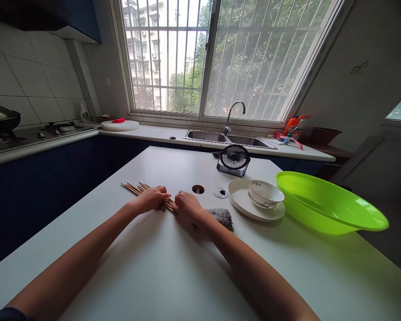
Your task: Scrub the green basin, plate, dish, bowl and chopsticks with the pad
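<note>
A bundle of brown chopsticks (131,189) lies slantwise on the white table, its far ends fanned out to the left. My left hand (150,199) is closed over the middle of the bundle. At the near right ends, my right hand (186,205) has its fingers curled around the chopsticks. Both hands rest low, close together, with a small gap between them where some sticks show. Partly covered by my right forearm, a grey fluffy cloth (222,217) lies beside the right hand.
Right of my hands stand a white oval plate (239,203) with stacked bowls (266,192) and a big green basin (334,205). A small black fan (234,157) is farther back. The table (137,276) has a round hole (198,189). Behind it is a double sink (209,135).
</note>
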### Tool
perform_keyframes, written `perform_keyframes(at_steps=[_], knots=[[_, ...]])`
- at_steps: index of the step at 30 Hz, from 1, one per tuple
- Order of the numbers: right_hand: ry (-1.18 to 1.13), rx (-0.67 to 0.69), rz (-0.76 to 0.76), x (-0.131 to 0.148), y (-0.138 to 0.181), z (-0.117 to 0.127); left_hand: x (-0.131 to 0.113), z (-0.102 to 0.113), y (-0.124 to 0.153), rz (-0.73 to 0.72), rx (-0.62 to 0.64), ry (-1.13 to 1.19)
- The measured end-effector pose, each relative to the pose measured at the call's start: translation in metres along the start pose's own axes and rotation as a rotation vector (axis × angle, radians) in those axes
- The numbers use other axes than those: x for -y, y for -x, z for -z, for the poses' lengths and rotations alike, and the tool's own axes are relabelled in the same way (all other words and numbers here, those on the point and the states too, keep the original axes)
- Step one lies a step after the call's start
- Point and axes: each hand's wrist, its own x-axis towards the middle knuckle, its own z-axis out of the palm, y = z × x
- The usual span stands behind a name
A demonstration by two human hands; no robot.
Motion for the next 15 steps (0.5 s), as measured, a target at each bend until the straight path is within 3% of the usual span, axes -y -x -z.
perform_keyframes(at_steps=[15], knots=[[-0.019, 0.002, 0.019, 0.0003, 0.0048, 0.0044, -0.0017, 0.0026, 0.0005, -0.008, -0.002, -0.001]])
